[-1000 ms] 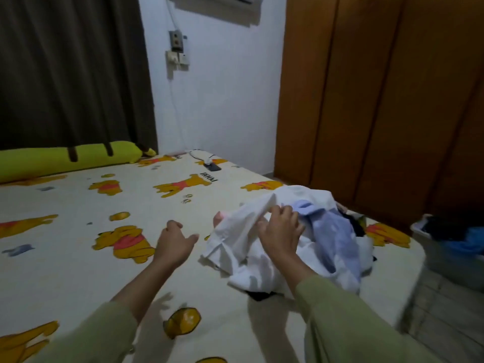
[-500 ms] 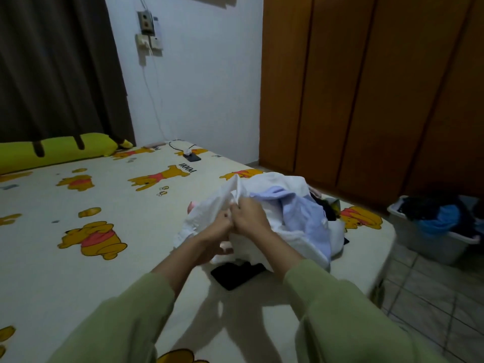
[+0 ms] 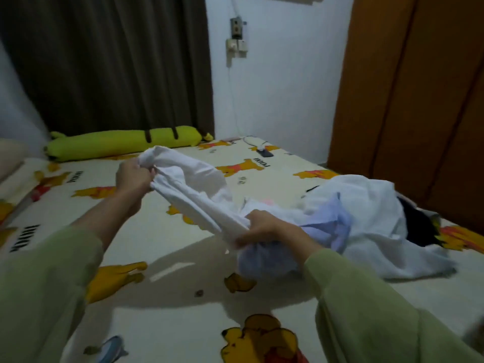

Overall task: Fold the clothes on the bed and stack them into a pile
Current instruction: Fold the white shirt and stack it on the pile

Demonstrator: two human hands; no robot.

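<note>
A dark curtain [image 3: 110, 64] hangs beside a white wall [image 3: 282, 82] and wooden wardrobe [image 3: 419, 100].

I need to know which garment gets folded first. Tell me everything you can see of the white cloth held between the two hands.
The white cloth is plain, thin woven-looking fabric, crumpled and unfolded. It is stretched in a loose, twisted band above the bed, higher at the left. The left hand grips one bunched end; the right hand grips the lower end near the pile of clothes. Whether it is free of the pile cannot be told, nor what kind of garment it is.
</note>
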